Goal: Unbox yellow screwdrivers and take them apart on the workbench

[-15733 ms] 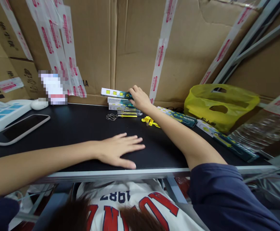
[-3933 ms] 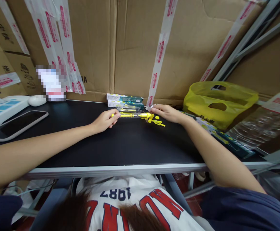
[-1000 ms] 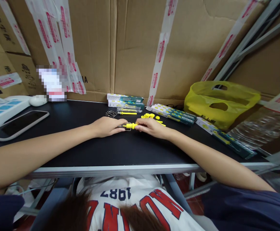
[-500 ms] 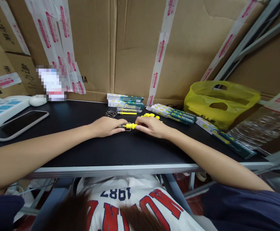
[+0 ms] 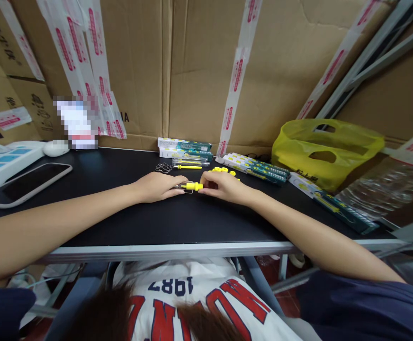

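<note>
Between my hands, low over the black tabletop, lies a clear-and-yellow pen-like tool (image 5: 193,186) with a thin wire clip along its side. My left hand (image 5: 156,186) pinches its left end between thumb and fingers. At the yellow right end, the thumb and index finger of my right hand (image 5: 224,186) are closed on it. Just behind them are small yellow round parts (image 5: 222,170), partly hidden by my right hand. Bent wire clips (image 5: 164,167), a yellow stick (image 5: 189,167) and clear tubes (image 5: 191,162) lie behind my left hand.
Printed slim boxes (image 5: 185,154) are stacked at the back, with more slim boxes (image 5: 254,168) to the right. A yellow plastic bag (image 5: 323,158) and a plastic-wrapped bundle (image 5: 384,184) stand at right. At left are a phone (image 5: 32,184) and a power strip (image 5: 9,158).
The fingers of my right hand have shifted slightly at the yellow end of the tool. My left hand keeps its hold, and the things around look unmoved.
</note>
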A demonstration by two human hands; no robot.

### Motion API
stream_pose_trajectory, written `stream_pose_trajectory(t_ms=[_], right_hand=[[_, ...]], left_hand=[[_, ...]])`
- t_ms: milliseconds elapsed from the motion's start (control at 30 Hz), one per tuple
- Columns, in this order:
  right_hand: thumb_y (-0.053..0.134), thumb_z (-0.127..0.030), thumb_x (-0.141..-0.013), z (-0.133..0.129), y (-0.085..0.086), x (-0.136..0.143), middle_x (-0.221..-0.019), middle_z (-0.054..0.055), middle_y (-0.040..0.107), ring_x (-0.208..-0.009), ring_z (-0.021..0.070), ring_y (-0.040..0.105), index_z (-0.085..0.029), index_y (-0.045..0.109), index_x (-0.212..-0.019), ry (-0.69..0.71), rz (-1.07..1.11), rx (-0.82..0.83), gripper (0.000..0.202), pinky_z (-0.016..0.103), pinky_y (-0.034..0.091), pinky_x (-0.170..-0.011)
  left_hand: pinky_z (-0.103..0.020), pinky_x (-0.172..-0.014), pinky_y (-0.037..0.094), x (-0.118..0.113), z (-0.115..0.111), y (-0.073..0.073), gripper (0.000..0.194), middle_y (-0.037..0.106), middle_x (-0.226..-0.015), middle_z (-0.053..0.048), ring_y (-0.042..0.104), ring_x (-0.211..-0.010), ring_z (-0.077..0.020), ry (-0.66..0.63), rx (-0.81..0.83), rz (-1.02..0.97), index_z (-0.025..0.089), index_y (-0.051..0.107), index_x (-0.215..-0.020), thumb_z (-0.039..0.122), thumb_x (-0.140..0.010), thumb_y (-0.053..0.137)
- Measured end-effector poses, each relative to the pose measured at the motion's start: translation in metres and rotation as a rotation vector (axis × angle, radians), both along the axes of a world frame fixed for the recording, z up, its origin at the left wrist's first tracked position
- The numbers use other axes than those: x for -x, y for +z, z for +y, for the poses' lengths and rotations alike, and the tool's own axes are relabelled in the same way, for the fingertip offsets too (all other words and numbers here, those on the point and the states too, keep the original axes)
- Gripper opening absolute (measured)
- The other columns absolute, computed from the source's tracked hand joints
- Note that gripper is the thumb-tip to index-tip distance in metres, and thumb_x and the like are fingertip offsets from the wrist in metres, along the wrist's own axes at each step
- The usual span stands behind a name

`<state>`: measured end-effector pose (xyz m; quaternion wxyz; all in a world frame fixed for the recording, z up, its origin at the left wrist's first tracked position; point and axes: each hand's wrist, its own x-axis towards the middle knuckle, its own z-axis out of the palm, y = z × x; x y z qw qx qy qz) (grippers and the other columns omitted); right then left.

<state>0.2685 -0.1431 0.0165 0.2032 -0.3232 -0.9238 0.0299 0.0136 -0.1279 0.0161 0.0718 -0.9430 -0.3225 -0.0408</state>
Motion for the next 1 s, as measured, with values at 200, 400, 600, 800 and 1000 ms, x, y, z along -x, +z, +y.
stream_pose_trajectory(t_ms=[200,400,600,800,1000], right_hand=[[0.058,-0.033,-0.087,-0.0055,0.0017,0.0013,-0.073,-0.001,0.054,-0.065,0.0117,0.048,-0.019,0.047,-0.079,-0.026,-0.048,-0.105,0.019,0.022,0.030,-0.059],[0.045,-0.047,-0.093,-0.0056,0.0045,0.0018,-0.077,0.002,0.058,-0.068,0.0143,0.051,-0.019,0.052,-0.087,-0.063,-0.088,-0.070,0.029,0.024,0.031,-0.062],[0.034,-0.037,-0.098,-0.0034,0.0022,0.0035,-0.080,0.006,0.062,-0.075,0.0170,0.053,-0.018,0.056,-0.082,-0.043,-0.145,-0.066,0.034,0.026,0.032,-0.065],[0.053,-0.039,-0.090,-0.0053,0.0019,0.0023,-0.074,0.001,0.057,-0.065,0.0127,0.050,-0.019,0.051,-0.083,-0.050,-0.066,-0.027,0.022,0.023,0.031,-0.059],[0.059,-0.035,-0.086,-0.0061,0.0021,0.0024,-0.072,-0.002,0.053,-0.064,0.0114,0.048,-0.020,0.046,-0.082,-0.022,-0.042,-0.072,0.020,0.022,0.030,-0.058]], left_hand=[[-0.026,-0.072,0.045,-0.0005,0.0009,-0.0007,0.044,0.067,-0.117,-0.004,0.067,-0.097,-0.0207,-0.013,-0.018,0.007,0.025,0.043,-0.133,0.047,-0.098,0.031],[-0.025,-0.071,0.045,-0.0012,0.0005,0.0000,0.043,0.068,-0.115,-0.004,0.067,-0.094,-0.0193,-0.017,-0.020,-0.004,0.024,0.043,-0.133,0.046,-0.098,0.032],[-0.024,-0.072,0.045,-0.0008,0.0004,-0.0001,0.042,0.068,-0.116,-0.003,0.067,-0.095,-0.0189,-0.014,-0.009,-0.007,0.026,0.043,-0.133,0.047,-0.098,0.032],[-0.025,-0.073,0.045,0.0004,0.0028,-0.0020,0.043,0.067,-0.119,-0.004,0.067,-0.097,-0.0198,-0.015,-0.012,-0.008,0.026,0.043,-0.133,0.047,-0.098,0.031],[-0.025,-0.071,0.045,0.0000,0.0020,-0.0018,0.043,0.067,-0.117,-0.004,0.067,-0.095,-0.0202,-0.020,-0.009,0.003,0.025,0.043,-0.133,0.047,-0.098,0.031]])
